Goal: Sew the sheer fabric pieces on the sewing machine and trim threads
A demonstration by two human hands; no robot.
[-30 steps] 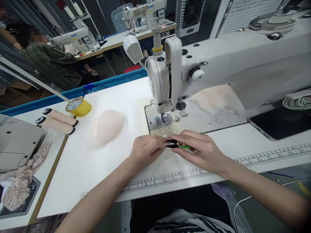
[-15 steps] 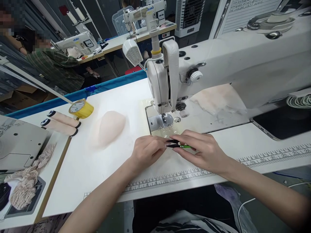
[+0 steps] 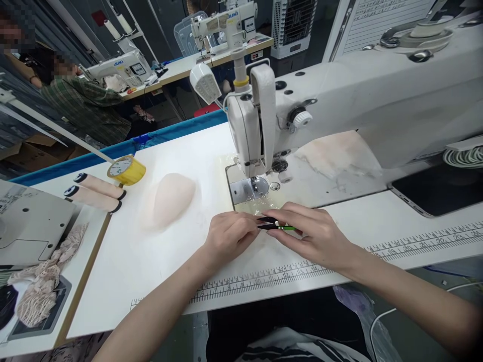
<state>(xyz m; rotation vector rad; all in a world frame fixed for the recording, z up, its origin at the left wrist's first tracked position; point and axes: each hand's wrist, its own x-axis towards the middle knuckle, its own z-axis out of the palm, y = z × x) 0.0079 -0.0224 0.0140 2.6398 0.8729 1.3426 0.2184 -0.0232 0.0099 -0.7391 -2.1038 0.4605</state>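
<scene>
My right hand (image 3: 313,227) grips a pair of thread snips (image 3: 272,224) with black blades and a green part on the handle. The blades point left and are slightly apart. My left hand (image 3: 231,235) is closed right at the blade tips, fingers pinched together; whatever they hold is hidden or too small to name. Both hands are above the white table just in front of the sewing machine's needle plate (image 3: 245,190). To the left lies a pale beige moulded cup (image 3: 174,201), apart from my hands.
The white sewing machine (image 3: 252,125) stands over the table. Yellow tape (image 3: 127,170) and two thread cones (image 3: 92,198) sit at the left. Beige fabric (image 3: 339,153) lies under the machine arm, a phone (image 3: 433,196) at the right. Another person (image 3: 81,105) sits at the back left.
Almost nothing differs. The camera view has shifted very slightly; both hands and the snips keep the same place.
</scene>
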